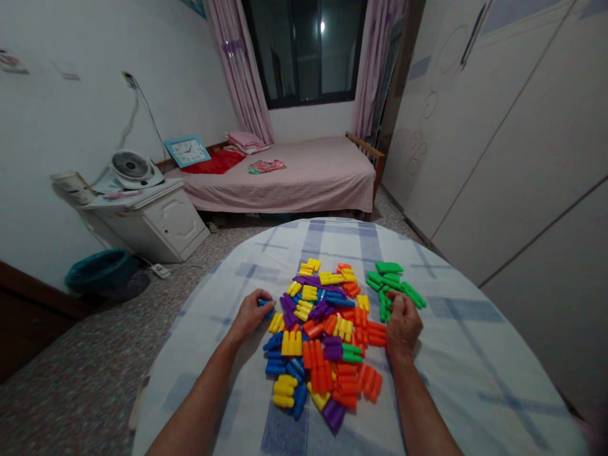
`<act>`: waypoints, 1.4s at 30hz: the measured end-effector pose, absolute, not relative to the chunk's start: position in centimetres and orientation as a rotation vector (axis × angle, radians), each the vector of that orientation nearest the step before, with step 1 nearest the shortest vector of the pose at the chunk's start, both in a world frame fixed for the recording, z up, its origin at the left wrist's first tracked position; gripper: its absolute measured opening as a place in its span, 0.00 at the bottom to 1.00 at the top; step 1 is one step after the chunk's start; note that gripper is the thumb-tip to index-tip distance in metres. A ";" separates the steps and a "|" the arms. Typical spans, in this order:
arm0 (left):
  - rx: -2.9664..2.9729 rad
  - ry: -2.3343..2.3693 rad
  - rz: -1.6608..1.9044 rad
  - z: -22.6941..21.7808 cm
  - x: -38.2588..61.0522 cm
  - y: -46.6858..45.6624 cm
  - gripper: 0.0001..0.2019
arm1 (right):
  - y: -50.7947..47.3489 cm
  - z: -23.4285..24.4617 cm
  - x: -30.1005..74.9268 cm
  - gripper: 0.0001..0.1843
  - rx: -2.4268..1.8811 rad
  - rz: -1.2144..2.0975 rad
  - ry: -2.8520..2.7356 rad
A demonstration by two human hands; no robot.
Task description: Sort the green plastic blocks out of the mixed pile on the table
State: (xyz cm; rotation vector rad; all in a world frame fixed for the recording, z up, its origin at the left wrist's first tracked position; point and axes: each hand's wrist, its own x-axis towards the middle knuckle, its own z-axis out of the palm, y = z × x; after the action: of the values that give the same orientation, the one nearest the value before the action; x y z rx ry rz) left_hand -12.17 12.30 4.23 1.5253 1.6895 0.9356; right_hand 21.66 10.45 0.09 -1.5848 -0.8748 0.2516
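Head view of 2 bare hands at a round table point(479, 354) spread with a white cloth point(456, 386) checked in blue-grey.

Left hand point(250, 315): fingers curled, gripping a blue block point(264, 303) that is mostly hidden beneath them, at the left edge of the block pile.

Right hand point(403, 323): closed, knuckles upward, at the right edge of the pile; whether it holds anything cannot be told. A green stack point(382, 309) touches its fingers, and green blocks point(389, 280) lie in a loose cluster just beyond it, slightly apart from the main pile.

Block pile point(323, 335): ridged plastic blocks in yellow, orange, red, purple, blue and green, lying flat in short joined rows on the cloth, between the 2 hands.

Background: beyond the table stands a bed point(294, 190) with a pink cover, bearing a folded pink towel point(247, 142), a red cloth point(216, 161) and a small patterned cloth point(266, 166). A square clock point(187, 151) leans near its head. To the left, a white cabinet point(166, 221) carries a fan point(130, 168); a teal basin point(99, 269) sits on the speckled floor point(85, 380). White wardrobe doors point(498, 139) fill the right side. A dark window point(304, 50) with pink curtains point(240, 69) closes the far wall.
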 end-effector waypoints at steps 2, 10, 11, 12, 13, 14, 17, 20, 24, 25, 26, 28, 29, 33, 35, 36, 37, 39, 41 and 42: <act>1.507 1.691 1.048 4.7 -11.6 12.8 0.16 | 10.4 0.2 21.6 0.21 -1.587 0.250 -0.874; 1.959 1.621 0.578 5.5 -8.5 14.5 0.13 | 10.4 0.4 21.6 0.22 -1.614 0.266 -0.866; 2.025 1.674 0.489 5.6 -8.2 14.6 0.13 | 10.4 0.4 21.6 0.22 -1.612 0.264 -0.868; 2.078 1.730 0.397 5.7 -7.8 14.8 0.13 | 10.4 0.4 21.7 0.22 -1.610 0.260 -0.869; 2.111 1.775 0.312 5.9 -7.6 14.9 0.15 | 10.4 0.4 21.7 0.22 -1.608 0.256 -0.871; 2.127 1.802 0.239 6.1 -7.4 15.1 0.16 | 10.4 0.4 21.7 0.22 -1.604 0.254 -0.872; 2.129 1.810 0.110 6.5 -7.1 15.8 0.19 | 10.5 0.4 21.7 0.22 -1.603 0.254 -0.872; 2.126 1.789 0.053 6.9 -7.0 16.4 0.19 | 10.5 0.4 21.7 0.22 -1.611 0.257 -0.861; 2.153 1.781 -0.022 7.3 -6.6 16.7 0.20 | 10.6 0.3 21.8 0.23 -1.612 0.281 -0.855; 2.158 1.791 -0.038 7.3 -6.4 16.7 0.21 | 10.7 0.2 21.8 0.23 -1.614 0.287 -0.854; 2.161 1.806 -0.048 7.4 -6.3 16.7 0.22 | 10.7 0.2 21.8 0.23 -1.614 0.292 -0.855; 2.165 1.839 -0.046 7.4 -6.0 16.6 0.21 | 10.7 0.1 21.8 0.23 -1.619 0.298 -0.855; 2.167 1.852 -0.033 7.4 -6.0 16.4 0.21 | 10.7 0.1 21.9 0.23 -1.622 0.303 -0.854; 2.186 1.890 0.047 6.9 -6.0 15.7 0.16 | 10.7 -0.1 21.9 0.23 -1.616 0.321 -0.856; 2.189 1.904 0.120 6.6 -6.1 15.3 0.12 | 10.7 -0.1 21.9 0.24 -1.614 0.321 -0.862; 2.189 1.894 0.153 6.5 -6.2 15.1 0.12 | 10.7 -0.2 21.9 0.24 -1.618 0.322 -0.862; 2.189 1.873 0.176 6.4 -6.3 15.0 0.14 | 10.7 -0.2 21.9 0.23 -1.623 0.326 -0.863; 2.187 1.824 0.178 6.4 -6.4 15.0 0.21 | 10.7 -0.2 22.0 0.23 -1.636 0.334 -0.864; 2.183 1.811 0.143 6.5 -6.6 15.1 0.24 | 10.8 -0.1 22.0 0.23 -1.646 0.322 -0.859; 2.179 1.821 0.123 6.5 -6.6 15.1 0.23 | 10.8 -0.1 22.0 0.23 -1.647 0.305 -0.850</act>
State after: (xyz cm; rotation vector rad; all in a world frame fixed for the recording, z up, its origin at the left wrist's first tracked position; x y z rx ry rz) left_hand -6.60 15.14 6.47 2.1791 1.8205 0.1233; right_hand 21.97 10.78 -0.14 -1.6466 -0.8496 0.3051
